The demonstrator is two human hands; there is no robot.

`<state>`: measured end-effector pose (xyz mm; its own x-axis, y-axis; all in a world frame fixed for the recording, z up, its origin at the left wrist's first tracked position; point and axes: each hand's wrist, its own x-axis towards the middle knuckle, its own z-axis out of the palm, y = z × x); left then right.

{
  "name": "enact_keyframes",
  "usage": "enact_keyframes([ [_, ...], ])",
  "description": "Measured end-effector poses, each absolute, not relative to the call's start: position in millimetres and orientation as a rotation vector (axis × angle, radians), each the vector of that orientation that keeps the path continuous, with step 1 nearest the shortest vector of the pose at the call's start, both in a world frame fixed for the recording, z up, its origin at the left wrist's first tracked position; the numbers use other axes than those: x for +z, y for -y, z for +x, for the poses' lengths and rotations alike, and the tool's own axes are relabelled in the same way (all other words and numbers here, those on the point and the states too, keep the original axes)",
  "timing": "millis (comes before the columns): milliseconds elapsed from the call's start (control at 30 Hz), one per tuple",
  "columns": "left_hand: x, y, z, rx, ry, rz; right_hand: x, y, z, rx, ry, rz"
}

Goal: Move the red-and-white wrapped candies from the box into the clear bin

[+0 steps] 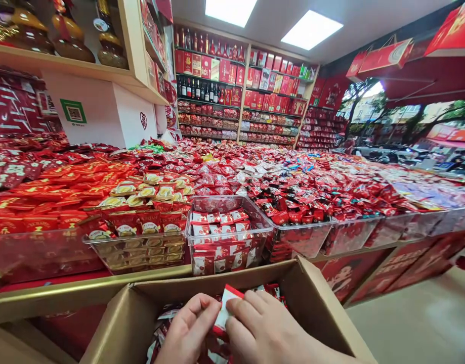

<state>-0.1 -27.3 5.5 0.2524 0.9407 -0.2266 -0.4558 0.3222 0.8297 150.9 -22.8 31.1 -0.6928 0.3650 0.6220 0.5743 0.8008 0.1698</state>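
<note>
Over an open cardboard box [327,308], both my hands hold one small red-and-white candy packet [223,314]. My left hand [190,326] pinches its left edge between thumb and fingers. The fingers of my right hand [260,323] lie closed over its right side and hide part of it. More red-and-white packets [160,336] lie loose inside the box under my hands. Just beyond the box stands a clear plastic bin [268,228] with neat rows of red-and-white packets [220,220] in its lower part.
A bin of durian packets [149,217] stands left of the clear bin, with red packets [42,202] farther left. Heaped bins of candy [315,197] run along the right. Shelves of bottles and boxes [209,71] line the back wall. Floor [418,313] shows at right.
</note>
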Motion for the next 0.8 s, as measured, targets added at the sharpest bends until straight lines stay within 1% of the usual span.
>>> enact_keyframes([
  [33,10,28,-3,1.081,-0.793,0.699,41,22,153,-0.500,2.410,-0.636],
  [133,16,27,-10,1.126,-0.794,0.711,82,9,161,-0.405,2.353,-0.552],
  [233,13,23,-12,1.116,-0.860,0.743,120,-26,163,-0.346,2.248,-0.741],
  [300,8,20,-10,1.091,-0.882,0.770,133,-60,157,-0.289,2.335,-0.865],
  [400,1,18,-10,1.063,-0.872,0.824,133,-110,144,-0.244,2.620,-0.862],
  [500,-4,17,-13,1.016,-0.857,0.899,122,-140,131,-0.284,2.844,-0.814],
  [700,-7,16,-13,0.998,-0.874,0.962,102,-150,121,-0.355,3.007,-0.856],
  [800,-5,17,-10,0.984,-0.865,0.968,97,-151,122,-0.263,3.039,-0.861],
])
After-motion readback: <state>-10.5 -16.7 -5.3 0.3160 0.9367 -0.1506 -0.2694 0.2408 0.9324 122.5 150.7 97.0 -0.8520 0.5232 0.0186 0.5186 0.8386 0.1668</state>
